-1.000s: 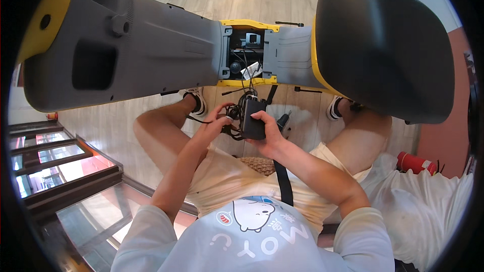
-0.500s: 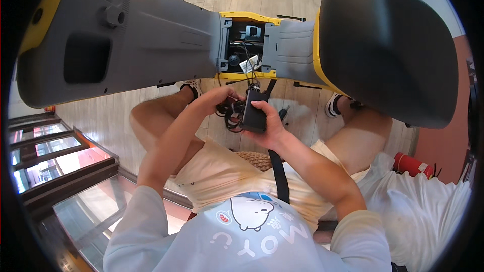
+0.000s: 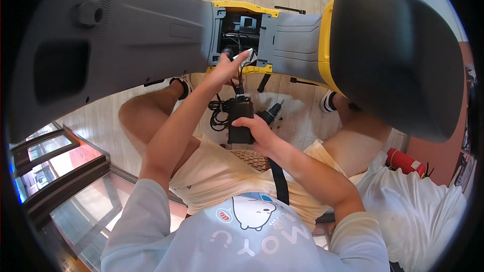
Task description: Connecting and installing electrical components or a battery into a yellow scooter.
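Observation:
My right hand is closed round a black box, its thumb across the front. Cables run from the box's top up into an open compartment in a grey scooter body with yellow trim. At the compartment's near edge is my left hand, its thumb and forefinger spread apart; its lower fingers are partly hidden by the cables. A white label lies beside the forefinger, and a round black part shows by the thumb. Left of the box hangs a coiled black cable.
A dark power drill lies on the wooden floor just right of the box. The black seat rises at the right. A red cylinder and white cloth are at the lower right, a glass case at the left.
My left hand has left the coiled cable and moved up to the compartment. The box, in my right hand, has come slightly nearer and left, and the drill shows more fully.

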Motion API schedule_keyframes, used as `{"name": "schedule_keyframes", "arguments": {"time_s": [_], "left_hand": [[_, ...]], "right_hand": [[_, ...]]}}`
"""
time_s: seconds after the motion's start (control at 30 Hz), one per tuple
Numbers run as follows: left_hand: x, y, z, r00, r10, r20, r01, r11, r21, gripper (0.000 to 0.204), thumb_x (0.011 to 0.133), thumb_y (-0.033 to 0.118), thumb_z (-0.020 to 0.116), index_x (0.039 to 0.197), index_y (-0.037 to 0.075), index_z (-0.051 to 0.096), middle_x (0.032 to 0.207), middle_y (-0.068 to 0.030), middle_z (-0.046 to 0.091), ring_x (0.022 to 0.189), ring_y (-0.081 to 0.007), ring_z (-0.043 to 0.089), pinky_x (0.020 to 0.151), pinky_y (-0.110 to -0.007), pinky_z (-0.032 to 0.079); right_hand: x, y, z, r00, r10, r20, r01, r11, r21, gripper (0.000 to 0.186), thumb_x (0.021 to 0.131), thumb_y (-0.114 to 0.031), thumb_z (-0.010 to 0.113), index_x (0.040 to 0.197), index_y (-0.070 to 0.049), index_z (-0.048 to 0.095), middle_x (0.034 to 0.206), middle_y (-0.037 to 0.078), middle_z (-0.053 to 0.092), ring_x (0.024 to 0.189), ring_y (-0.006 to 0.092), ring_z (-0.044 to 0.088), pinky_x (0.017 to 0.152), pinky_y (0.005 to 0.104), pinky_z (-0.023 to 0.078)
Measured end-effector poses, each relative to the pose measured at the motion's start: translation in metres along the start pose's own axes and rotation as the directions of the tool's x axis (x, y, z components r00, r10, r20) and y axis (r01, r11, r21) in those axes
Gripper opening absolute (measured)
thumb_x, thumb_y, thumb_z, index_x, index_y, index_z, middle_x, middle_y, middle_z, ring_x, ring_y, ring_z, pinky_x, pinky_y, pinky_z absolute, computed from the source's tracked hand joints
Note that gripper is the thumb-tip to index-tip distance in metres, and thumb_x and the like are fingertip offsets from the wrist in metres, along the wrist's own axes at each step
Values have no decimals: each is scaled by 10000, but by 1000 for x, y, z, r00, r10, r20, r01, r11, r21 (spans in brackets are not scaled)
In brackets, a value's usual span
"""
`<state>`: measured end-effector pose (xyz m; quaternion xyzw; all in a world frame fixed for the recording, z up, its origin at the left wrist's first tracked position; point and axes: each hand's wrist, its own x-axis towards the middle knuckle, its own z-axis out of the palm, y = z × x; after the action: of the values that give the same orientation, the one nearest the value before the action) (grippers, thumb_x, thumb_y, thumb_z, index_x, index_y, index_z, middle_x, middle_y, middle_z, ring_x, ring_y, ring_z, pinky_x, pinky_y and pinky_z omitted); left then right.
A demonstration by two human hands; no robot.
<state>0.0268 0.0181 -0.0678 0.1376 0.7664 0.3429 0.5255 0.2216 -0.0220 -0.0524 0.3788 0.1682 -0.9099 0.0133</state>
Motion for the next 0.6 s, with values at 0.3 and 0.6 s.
{"name": "schedule_keyframes", "arguments": {"time_s": [0.3,0.6], "left_hand": [[32,-22,10,982,176,-64,-166,976,144,255,973,176,491,1116,-23,563,870,-135,674,620,-210,689,517,-333,557],[-1,-55,-16,983,-133,124,114,982,154,329,974,258,414,1166,45,576,1041,-120,691,1001,-288,677,876,-482,534]], "right_hand": [[-1,-7,1,986,-87,-143,91,996,21,267,816,-66,640,1073,-55,565,929,54,617,804,191,646,734,347,571],[0,-29,-6,985,-129,-114,151,966,212,332,821,-81,647,1138,-48,554,963,96,649,838,248,686,743,378,572]]}}
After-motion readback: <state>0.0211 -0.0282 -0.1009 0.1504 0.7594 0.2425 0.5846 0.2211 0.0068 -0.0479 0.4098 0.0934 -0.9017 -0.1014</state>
